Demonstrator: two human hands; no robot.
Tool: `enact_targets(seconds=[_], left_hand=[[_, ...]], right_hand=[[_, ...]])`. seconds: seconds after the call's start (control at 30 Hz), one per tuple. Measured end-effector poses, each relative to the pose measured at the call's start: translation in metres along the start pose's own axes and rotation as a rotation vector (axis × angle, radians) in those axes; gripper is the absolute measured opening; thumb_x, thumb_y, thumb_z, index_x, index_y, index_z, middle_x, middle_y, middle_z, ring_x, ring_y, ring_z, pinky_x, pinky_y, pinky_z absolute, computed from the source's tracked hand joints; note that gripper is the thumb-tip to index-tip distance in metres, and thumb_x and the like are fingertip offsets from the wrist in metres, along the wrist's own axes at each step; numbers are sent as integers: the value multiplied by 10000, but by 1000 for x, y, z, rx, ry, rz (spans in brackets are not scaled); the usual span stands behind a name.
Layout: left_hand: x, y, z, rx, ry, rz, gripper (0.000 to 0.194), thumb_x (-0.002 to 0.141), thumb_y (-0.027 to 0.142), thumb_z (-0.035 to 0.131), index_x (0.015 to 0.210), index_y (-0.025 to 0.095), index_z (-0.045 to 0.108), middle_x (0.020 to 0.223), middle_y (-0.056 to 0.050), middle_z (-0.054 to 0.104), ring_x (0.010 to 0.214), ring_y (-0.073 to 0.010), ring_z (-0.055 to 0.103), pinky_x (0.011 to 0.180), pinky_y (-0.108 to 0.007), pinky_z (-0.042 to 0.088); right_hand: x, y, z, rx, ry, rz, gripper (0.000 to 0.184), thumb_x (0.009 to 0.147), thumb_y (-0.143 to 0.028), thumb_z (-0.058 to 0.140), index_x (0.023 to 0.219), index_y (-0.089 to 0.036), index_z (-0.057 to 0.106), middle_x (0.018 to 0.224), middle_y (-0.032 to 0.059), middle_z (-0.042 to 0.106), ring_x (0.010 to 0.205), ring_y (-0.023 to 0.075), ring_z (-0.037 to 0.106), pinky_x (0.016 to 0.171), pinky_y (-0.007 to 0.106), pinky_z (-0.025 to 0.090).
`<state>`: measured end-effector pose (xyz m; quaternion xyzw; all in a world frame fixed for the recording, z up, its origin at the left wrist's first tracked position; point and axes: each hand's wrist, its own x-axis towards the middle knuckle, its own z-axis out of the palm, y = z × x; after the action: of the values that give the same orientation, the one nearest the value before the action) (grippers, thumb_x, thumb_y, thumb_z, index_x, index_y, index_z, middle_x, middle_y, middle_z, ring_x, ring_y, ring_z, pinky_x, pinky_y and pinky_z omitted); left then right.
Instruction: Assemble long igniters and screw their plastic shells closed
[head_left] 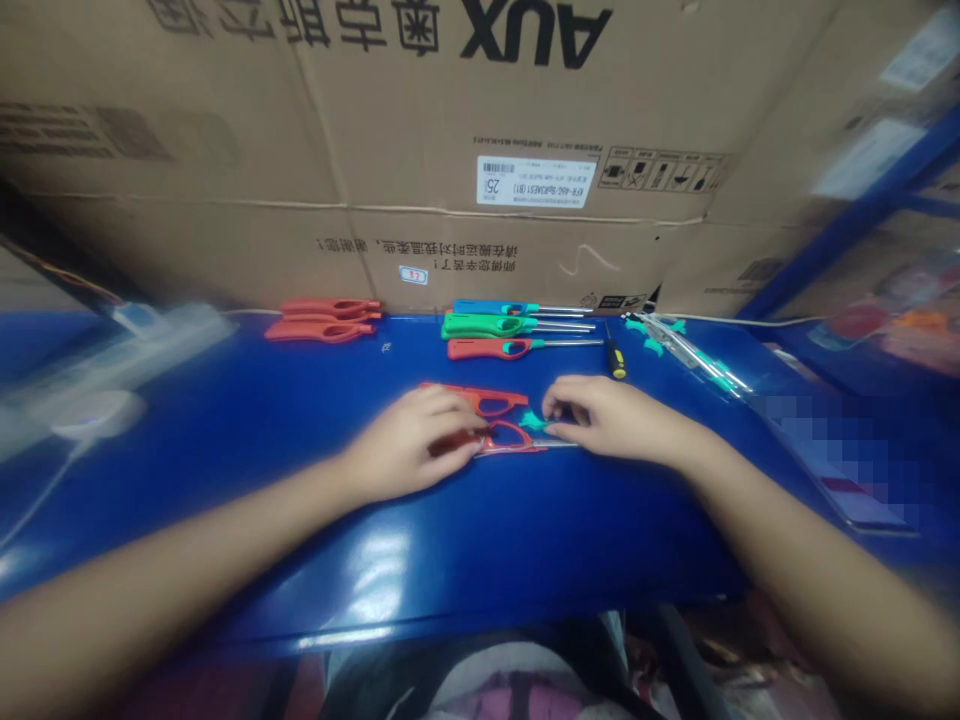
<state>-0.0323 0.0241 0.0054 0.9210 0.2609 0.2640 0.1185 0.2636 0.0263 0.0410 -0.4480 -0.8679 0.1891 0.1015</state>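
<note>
My left hand (424, 440) is closed over the handle end of a red lighter casing half (517, 447), fingers curled round it. Just behind this lies a second red casing half (501, 402), partly covered by the same hand. My right hand (611, 418) pinches a small teal trigger piece (532, 421) between thumb and fingertips, close to the front casing's opening. A thin metal tube (564, 443) extends from the front casing under my right hand. Blur hides the casing's inner parts.
Behind the hands lie blue (487, 308), green (480, 325) and red lighters (480, 348), beside a yellow-black screwdriver (616, 360). Red casings (319, 329) lie at back left, metal tubes with teal pieces (686, 350) at back right. A cardboard box (375, 150) walls off the blue table (337, 570).
</note>
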Motion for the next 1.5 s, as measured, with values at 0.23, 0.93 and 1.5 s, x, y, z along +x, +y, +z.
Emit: enact_targets(seconds=[0.23,0.93,1.5], left_hand=[[-1,-2,1,-8,-46,-9,201,934,273,640,1114,206,702,1103,-68,726,1046,-222,665,950,-390,510],[-1,2,3,-128,-74,-152,220,911,219,673,1128,194,698,1067,-83,692,992,-233,662,894,-378,542],[0,3,4,-159,-74,-172,220,900,222,688,1118,192,703,1049,-77,687,973,-225,660,898,-374,548]], right_hand=[[3,3,1,-93,6,-54,112,959,-259,586,893,-196,650,932,37,670,770,155,581,674,266,410],[2,-21,15,-56,-23,-233,87,978,-236,535,991,-210,616,971,35,640,787,154,577,683,262,409],[6,-20,25,-18,-17,-226,113,1000,-233,513,961,-205,615,968,38,674,822,166,603,712,276,419]])
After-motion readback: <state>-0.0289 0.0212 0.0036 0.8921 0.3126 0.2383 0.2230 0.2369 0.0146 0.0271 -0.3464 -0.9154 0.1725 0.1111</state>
